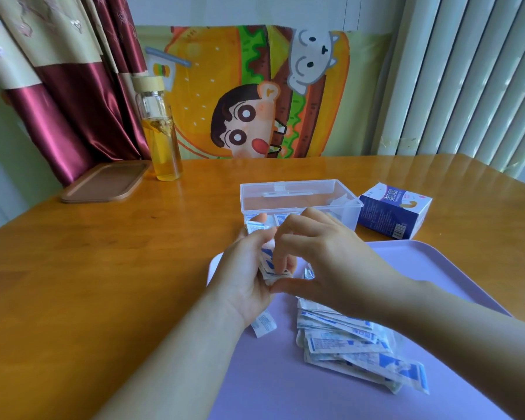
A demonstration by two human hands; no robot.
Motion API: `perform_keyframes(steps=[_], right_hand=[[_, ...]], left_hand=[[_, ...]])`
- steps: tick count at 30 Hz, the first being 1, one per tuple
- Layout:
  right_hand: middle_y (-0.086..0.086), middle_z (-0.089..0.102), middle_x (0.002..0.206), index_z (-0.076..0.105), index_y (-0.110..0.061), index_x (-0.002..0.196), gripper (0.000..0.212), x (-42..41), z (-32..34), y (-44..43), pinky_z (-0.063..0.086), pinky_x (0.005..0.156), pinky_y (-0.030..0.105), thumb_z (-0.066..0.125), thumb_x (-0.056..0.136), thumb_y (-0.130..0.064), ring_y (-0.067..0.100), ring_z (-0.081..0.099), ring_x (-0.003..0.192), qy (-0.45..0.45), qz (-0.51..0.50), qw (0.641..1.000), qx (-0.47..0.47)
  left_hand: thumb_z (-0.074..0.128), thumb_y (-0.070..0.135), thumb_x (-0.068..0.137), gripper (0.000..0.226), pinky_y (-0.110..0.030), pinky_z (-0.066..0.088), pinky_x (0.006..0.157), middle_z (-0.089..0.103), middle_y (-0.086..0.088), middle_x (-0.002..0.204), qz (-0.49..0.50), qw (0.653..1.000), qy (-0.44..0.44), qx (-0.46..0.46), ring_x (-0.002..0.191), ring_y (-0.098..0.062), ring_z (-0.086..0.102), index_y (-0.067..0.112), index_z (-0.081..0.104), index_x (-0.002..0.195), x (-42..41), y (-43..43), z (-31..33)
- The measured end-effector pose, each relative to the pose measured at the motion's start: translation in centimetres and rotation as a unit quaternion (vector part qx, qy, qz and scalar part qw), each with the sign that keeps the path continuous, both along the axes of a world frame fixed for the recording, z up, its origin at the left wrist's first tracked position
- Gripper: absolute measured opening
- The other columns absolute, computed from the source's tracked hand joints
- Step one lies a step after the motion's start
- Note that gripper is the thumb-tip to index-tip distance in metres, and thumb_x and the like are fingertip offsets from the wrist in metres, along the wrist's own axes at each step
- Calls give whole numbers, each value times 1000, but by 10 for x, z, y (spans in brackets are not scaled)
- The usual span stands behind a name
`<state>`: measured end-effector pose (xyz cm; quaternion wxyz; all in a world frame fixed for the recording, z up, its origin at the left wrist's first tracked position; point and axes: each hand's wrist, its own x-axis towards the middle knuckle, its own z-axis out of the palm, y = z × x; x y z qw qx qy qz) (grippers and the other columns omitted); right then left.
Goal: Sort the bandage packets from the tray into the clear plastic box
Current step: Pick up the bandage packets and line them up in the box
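Both bare forearms reach forward from the lower edge and meet near the middle. The left hand point(249, 274) is palm-up, fingers curled closed around a small bundle of packets point(267, 259). The right hand point(325, 256) arches palm-down just beside it, thumb and fingertips pinching the bundle's near end, knuckles raised.
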<state>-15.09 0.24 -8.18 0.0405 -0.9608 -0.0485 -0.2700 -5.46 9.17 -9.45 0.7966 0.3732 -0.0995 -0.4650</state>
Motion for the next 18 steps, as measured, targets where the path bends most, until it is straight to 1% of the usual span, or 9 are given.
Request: perform_keyframes(steps=[2,6,8,10,11,13,15,17,18], right_hand=[[-9,56,82,60,-25,76,20,-1,1,0,41,66,28,76,71,-34,15,43,75,4,5,1000,3],[-13,59,78,61,-23,78,11,-2,-2,1,37,68,23,70,75,-29,10,41,76,-1,22,1000,8],[-15,61,78,63,-22,82,9,-2,-6,1,31,69,19,70,76,-24,4,35,76,-6,22,1000,10],[-14,64,80,64,-21,84,9,-4,-11,3,31,70,16,70,77,-22,3,34,77,0,26,999,24],[-13,65,82,65,-22,86,10,-6,-12,4,34,70,15,70,77,-23,3,38,77,13,31,998,58],[-14,68,86,68,-24,87,10,-12,-8,6,41,73,14,73,79,-26,4,50,79,43,33,977,204],[-21,68,86,67,-28,89,9,-16,-4,0,44,70,15,71,81,-24,6,55,73,26,4,942,334],[-20,68,91,64,-30,99,15,-14,2,-11,42,64,13,64,86,-22,3,53,65,9,-49,922,384],[-17,66,99,61,-31,108,21,-11,6,-15,43,64,13,60,88,-23,2,54,66,20,-67,917,392]], left_hand=[[51,20,94,15,-19,44,44,50,-2,53,-19,1000,18,-2,41,-13,45,23,57,107,1,-1,-1],[42,3,95,35,-17,39,39,52,-2,51,4,1000,-4,7,37,-13,42,29,55,114,3,-3,-4],[42,2,95,39,-19,39,42,59,-3,66,10,999,-25,26,38,-11,46,29,55,120,2,-4,-5],[43,3,95,41,-21,38,46,59,-3,86,11,999,-30,42,43,-11,48,28,53,126,2,-5,-6],[43,3,95,42,-21,36,46,60,-2,88,14,998,-36,51,49,-11,46,28,53,127,3,-5,-6],[43,1,93,43,-19,33,44,64,1,80,27,995,-70,65,53,-11,43,27,53,127,4,-6,-5],[39,-4,92,52,-18,26,40,62,3,67,25,988,-135,69,45,-8,38,28,48,132,7,-5,-5],[38,-9,91,67,-18,22,40,47,0,69,-13,975,-207,76,44,-7,31,32,30,144,9,-2,-5],[38,-9,91,75,-18,22,41,40,-2,74,-41,967,-238,82,46,-8,30,35,19,148,10,0,-5]])
